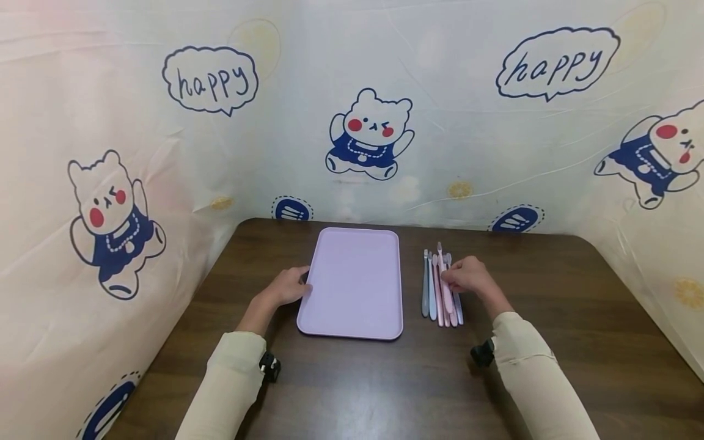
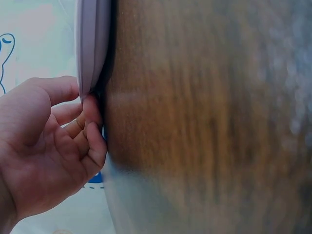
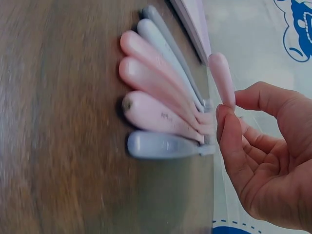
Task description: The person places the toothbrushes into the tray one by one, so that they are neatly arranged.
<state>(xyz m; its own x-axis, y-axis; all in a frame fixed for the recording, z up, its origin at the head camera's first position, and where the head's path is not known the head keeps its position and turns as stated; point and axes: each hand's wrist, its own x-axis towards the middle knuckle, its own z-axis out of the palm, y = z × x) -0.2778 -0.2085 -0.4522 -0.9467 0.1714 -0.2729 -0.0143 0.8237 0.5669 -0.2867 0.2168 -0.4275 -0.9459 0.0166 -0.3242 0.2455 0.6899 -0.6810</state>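
A lilac rectangular tray [image 1: 352, 284] lies on the table. My left hand [image 1: 286, 286] grips its left edge; in the left wrist view the thumb is against the tray's rim [image 2: 91, 44] and the fingertips are tucked below. To the tray's right, several toothbrushes [image 1: 432, 296] in grey, light blue and pink lie side by side, heads toward the back. My right hand [image 1: 467, 275] pinches a pink toothbrush [image 3: 222, 73] between thumb and fingers, above the row. Its head end is hidden by the fingers in the right wrist view.
The dark wooden table [image 1: 357, 385] has its back edge against a pale curtain [image 1: 456, 153] printed with cartoon bears. Small dark wrist devices [image 1: 269, 366] are on both forearms.
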